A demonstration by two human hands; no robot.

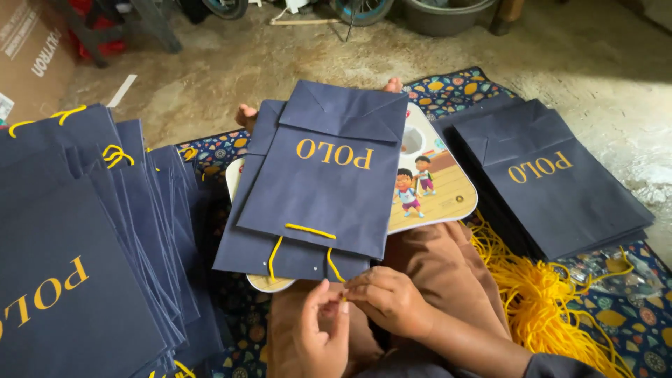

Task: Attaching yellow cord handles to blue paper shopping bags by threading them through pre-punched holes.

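one head view, looking steeply down at the lap (close).

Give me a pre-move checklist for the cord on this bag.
1. Both hands on cord end: left hand and right hand pinch it together: ok.
2. Cord threaded through top bag: one loop shows: ok.
3. Knot at the end: hidden by fingers: cannot tell.
4. Bag flat on picture board: ok.
5. Spare cords beside the right knee: ok.
6. Unstrung stack on the right: ok.

We note a patterned mat [448, 87] on concrete floor [294, 63]; navy paper bag stacks [553, 189] and yellow cords [539, 301] lie on it.
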